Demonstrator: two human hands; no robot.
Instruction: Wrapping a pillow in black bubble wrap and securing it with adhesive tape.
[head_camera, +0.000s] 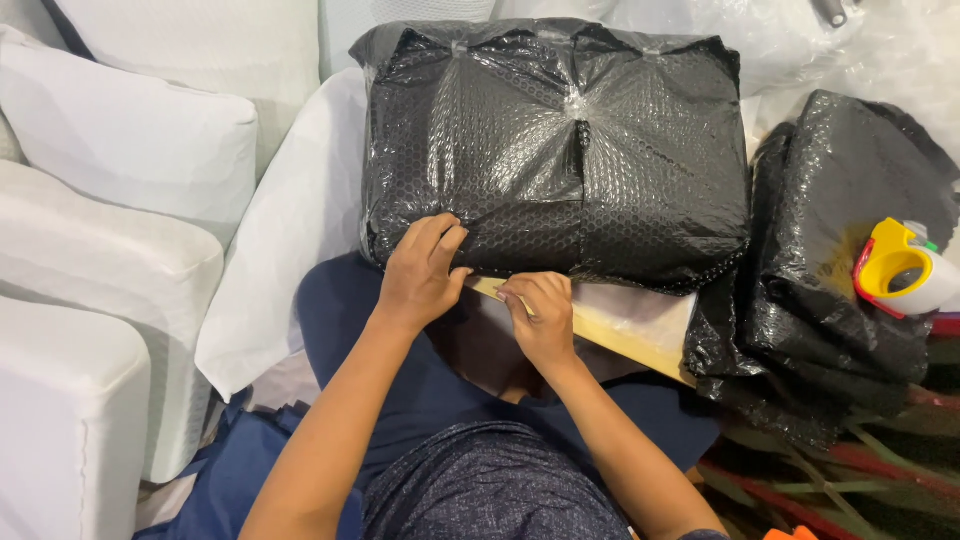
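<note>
A large parcel wrapped in black bubble wrap (560, 150) lies on a wooden board (625, 340) in front of me, with clear tape crossing at its top. My left hand (422, 270) rests flat on the parcel's near left edge, fingers spread on the wrap. My right hand (540, 312) sits at the near edge below the parcel, fingers curled and pinching at the wrap's lower seam; what it pinches is too small to tell.
A loose heap of black bubble wrap (830, 270) lies to the right, with a yellow tape dispenser (900, 268) on it. White padded cushions (110, 240) stack at the left. White paper (290, 240) hangs beside the parcel.
</note>
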